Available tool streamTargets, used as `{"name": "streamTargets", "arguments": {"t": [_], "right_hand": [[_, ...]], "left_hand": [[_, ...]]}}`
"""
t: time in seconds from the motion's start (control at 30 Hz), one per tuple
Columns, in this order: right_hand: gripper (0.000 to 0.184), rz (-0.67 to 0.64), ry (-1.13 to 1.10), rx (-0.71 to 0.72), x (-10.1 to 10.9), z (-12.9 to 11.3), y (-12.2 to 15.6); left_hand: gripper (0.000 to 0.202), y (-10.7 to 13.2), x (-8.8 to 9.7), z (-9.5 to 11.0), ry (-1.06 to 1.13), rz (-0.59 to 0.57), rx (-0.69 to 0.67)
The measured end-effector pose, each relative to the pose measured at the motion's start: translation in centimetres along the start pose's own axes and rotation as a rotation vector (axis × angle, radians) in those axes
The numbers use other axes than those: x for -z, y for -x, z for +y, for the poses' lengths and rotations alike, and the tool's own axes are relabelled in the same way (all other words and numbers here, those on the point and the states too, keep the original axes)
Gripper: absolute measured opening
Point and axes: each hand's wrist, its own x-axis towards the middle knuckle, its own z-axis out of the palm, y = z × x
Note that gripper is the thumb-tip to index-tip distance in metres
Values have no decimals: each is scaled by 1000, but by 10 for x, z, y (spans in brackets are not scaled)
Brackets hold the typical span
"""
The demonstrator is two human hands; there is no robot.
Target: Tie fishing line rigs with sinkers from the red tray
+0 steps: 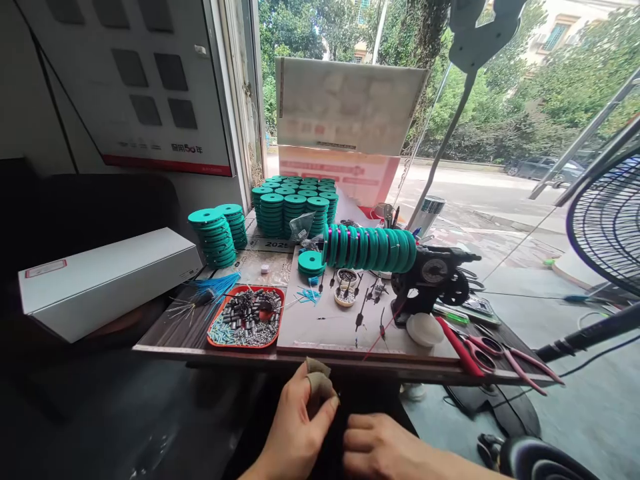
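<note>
My left hand (301, 421) is in front of the table's near edge, its thumb and fingers pinched together. Olive finger covers (319, 381) wrap two of its fingertips. Whatever the pinch holds is too small or hidden to make out. Lower and to the right, my right hand (375, 445) is curled closed with its fingertips out of sight, so its contents cannot be seen. The two hands are close but apart, over dark clothing. Nearest on the table are an orange-red tray (241, 345) of small metal parts and light-blue tubes, and a pale board (310, 337) bearing small fishing-rig pieces.
A black hand-cranked winder (420, 283) carries a row of teal spools (370, 248). More spools (295, 207) are stacked behind. Scissors (484, 347) and pink-handled pliers (525, 367) lie at the right edge. A white box (110, 280) stands left, a fan (610, 213) right.
</note>
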Motion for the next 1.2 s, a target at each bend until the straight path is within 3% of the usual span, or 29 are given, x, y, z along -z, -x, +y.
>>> {"name": "streamTargets", "arguments": {"t": [0.17, 0.37, 0.43, 0.57, 0.67, 0.83, 0.93, 1.03, 1.1, 1.2], "right_hand": [[58, 5, -324, -86, 9, -6, -11], [48, 53, -818, -237, 29, -12, -15], [41, 44, -946, -378, 47, -14, -25], [22, 92, -1272, -867, 81, -5, -70], [10, 63, -1308, -1080, 90, 15, -109], [18, 57, -1298, -1159, 86, 40, -133], [19, 53, -1276, -1167, 80, 42, -134], [20, 34, -1242, -1135, 76, 42, -139], [20, 36, -1208, -1083, 79, 41, -142], [18, 130, -1129, -1007, 92, 37, -131]], "left_hand": [[22, 10, -4, -15, -203, 51, -227], [18, 9, -8, -20, -263, 130, -358], [18, 7, -9, -23, -378, 217, -518], [14, 4, -9, -31, -600, 481, -852], [23, 0, -5, -35, -693, 614, -866], [24, -4, -2, -32, -844, 726, -850], [22, -2, -1, -31, -880, 676, -928], [25, 1, 1, -28, -862, 461, -1024], [23, 3, 2, -24, -813, 360, -983], [22, 4, 4, -19, -704, 326, -837]]}}
